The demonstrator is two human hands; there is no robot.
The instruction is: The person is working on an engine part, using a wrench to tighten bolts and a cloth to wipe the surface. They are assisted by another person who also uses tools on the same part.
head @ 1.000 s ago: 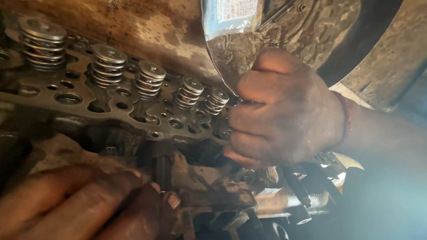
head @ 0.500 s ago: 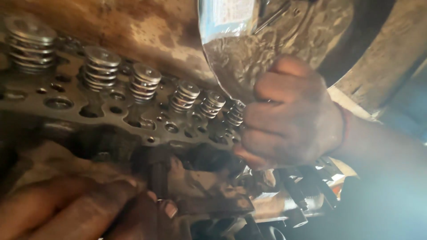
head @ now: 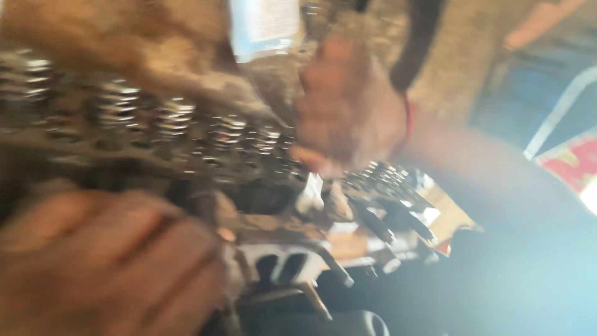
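Observation:
The frame is strongly blurred. My right hand (head: 348,109) is closed on the lower part of a clear plastic bottle (head: 264,34) with a pale label, held tilted above the right end of a greasy engine cylinder head (head: 143,149). A row of several coiled valve springs (head: 174,118) runs along the head. My left hand (head: 106,264) lies low at the front left, fingers curled against the dirty side of the head; whether it grips anything there I cannot tell.
Dark metal engine parts and brackets (head: 385,211) sit below the right hand. A rusty brown surface (head: 106,31) rises behind the cylinder head. A dark curved edge (head: 416,43) and a blue and red area (head: 566,155) lie at the right.
The view has swung, so the scene shifted left and turned blurry. My right hand with the bottle rose slightly above the springs. My left hand stays low at the front left.

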